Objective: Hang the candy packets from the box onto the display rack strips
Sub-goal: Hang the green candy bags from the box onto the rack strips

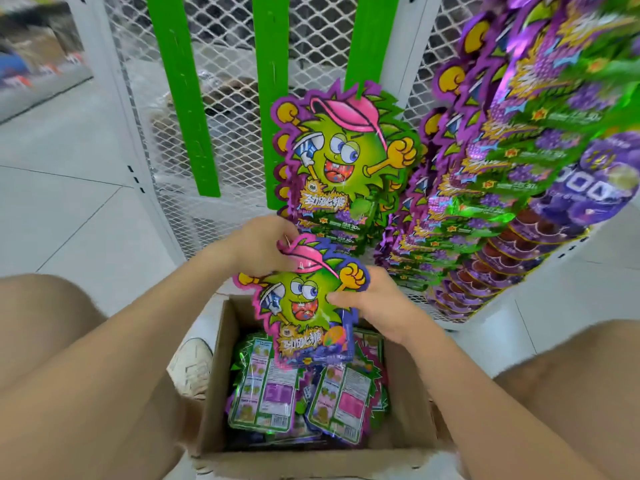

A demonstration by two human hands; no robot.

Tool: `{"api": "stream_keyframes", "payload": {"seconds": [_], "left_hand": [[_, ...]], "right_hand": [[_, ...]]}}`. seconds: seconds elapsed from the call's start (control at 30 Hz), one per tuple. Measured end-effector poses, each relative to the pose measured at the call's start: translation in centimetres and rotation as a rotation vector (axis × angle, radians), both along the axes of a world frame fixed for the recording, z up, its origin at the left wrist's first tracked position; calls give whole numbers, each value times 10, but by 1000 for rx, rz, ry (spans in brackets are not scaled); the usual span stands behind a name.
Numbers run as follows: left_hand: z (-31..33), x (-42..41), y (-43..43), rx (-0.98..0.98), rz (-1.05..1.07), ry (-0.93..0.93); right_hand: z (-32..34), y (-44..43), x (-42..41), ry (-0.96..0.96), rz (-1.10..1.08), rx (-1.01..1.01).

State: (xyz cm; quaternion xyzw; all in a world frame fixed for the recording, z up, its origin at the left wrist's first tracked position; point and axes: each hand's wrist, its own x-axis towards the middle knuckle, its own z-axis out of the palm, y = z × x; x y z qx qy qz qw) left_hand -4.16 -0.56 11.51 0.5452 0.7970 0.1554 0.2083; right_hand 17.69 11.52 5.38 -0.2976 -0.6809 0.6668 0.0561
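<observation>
Both my hands hold one candy packet [304, 306] above the open cardboard box [221, 393], its green cartoon face toward me. My left hand [258, 247] grips its top by the pink cap. My right hand [374, 303] pinches its right edge. Several more packets [298, 400] lie back side up in the box. A bunch of hung packets [343, 154] dangles from a green display strip [367, 39] just above the held one. Two bare green strips [180, 91] [268, 46] hang to the left on the white wire rack.
Dense rows of purple and green packets [519, 168] fill the rack side at the right. The white mesh panel [228, 64] stands behind the strips. My knees flank the box, and a white shoe [192, 365] rests left of it on the pale tiled floor.
</observation>
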Motion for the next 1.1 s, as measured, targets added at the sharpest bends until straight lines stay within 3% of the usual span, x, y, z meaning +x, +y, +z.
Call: {"api": "stream_keyframes", "payload": {"seconds": [0.07,0.17,0.3,0.53,0.67,0.8,1.1], "left_hand": [[11,-3,-7,49,10,-138],[21,-1,-15,99,-9,-205],[31,4,-15,205,39,-251],[32,-6,26,582,632,-168],[20,-17,62,781,826,-67],[4,-17,77,871,863,24],[2,-22,76,836,862,-17]], "right_hand": [[21,7,0,-115,117,3],[51,9,-5,-221,271,261],[76,4,-22,-7,236,556],[108,26,-60,-108,138,914],[107,28,-75,-246,140,1086],[101,20,-79,-318,135,1189],[107,12,-68,-331,145,1175]]}}
